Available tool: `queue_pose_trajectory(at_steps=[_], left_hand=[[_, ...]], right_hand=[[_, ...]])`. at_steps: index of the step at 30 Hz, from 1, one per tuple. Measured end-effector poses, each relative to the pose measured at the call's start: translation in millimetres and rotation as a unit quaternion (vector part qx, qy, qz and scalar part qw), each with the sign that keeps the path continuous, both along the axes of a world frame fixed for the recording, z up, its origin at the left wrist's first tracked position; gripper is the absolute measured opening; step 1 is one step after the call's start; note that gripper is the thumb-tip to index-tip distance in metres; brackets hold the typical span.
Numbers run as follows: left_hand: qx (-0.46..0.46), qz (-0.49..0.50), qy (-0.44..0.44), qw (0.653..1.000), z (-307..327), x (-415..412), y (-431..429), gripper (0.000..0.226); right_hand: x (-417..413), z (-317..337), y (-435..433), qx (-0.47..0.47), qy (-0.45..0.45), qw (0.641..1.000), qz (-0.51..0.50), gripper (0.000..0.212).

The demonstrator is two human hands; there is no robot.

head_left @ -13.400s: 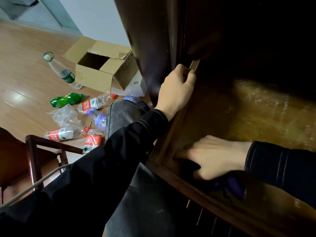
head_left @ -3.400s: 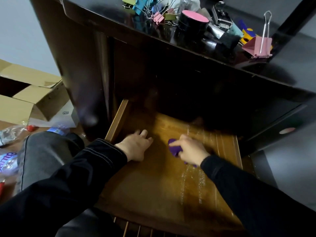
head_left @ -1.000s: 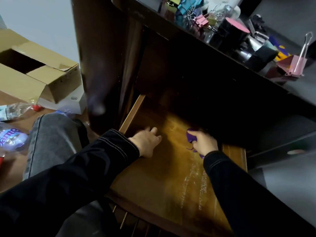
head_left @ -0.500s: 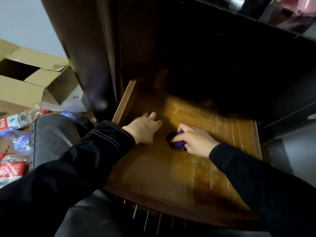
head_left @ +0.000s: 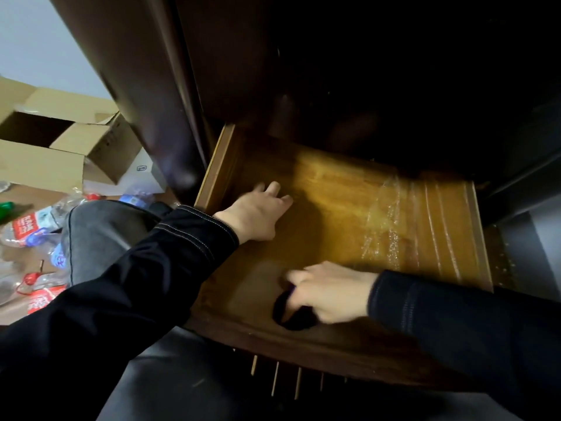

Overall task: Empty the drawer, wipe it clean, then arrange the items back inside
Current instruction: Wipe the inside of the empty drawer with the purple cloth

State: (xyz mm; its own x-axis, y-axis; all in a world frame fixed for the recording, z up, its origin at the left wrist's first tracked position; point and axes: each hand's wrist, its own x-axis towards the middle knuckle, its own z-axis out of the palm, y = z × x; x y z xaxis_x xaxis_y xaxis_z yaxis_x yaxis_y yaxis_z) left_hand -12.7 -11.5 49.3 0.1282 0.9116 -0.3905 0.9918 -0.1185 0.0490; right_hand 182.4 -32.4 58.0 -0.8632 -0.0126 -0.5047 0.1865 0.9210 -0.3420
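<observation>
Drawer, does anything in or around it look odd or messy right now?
Yes. Glistening streaks run along the right side of the drawer bottom, like wet smears or residue, away from the cloth the right hand grips near the front. Also, plastic bottles lie scattered on the floor beside an open cardboard box.

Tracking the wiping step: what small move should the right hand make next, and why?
Probably sweep the cloth right, toward the shiny streaks on the drawer, which may need wiping; the right hand grips it near the front edge, left of them.
</observation>
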Motion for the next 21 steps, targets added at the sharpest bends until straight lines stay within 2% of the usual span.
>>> queue_pose_trajectory(at_steps=[3,6,11,14,18,21], left_hand=[[0.001,0.003,-0.006,1.0,2.1,0.4,-2.4,0.078],[-0.001,0.007,-0.009,1.0,1.5,-0.8,-3.9,0.079],[0.005,0.002,-0.004,1.0,-2.1,-1.1,-2.6,0.08],[0.011,-0.001,-0.002,1.0,-2.3,0.0,-3.2,0.079],[0.006,0.0,-0.001,1.0,-0.2,0.0,-3.7,0.078],[0.004,0.001,0.002,1.0,0.2,-0.7,-4.2,0.078]], right_hand=[[-39.4,-4.8,-21.1,0.019,0.034,0.999,0.004,0.048],[-34.8,-1.7,-23.4,0.029,0.041,0.998,0.026,0.048],[33.7,8.8,-5.5,0.018,-0.097,0.995,0.015,0.031],[19.7,10.7,-8.4,0.03,-0.072,0.997,0.015,0.03],[-34.2,0.3,-20.8,0.044,-0.007,0.999,0.028,0.041],[-39.7,1.0,-20.7,0.05,-0.012,0.998,0.029,0.038]])
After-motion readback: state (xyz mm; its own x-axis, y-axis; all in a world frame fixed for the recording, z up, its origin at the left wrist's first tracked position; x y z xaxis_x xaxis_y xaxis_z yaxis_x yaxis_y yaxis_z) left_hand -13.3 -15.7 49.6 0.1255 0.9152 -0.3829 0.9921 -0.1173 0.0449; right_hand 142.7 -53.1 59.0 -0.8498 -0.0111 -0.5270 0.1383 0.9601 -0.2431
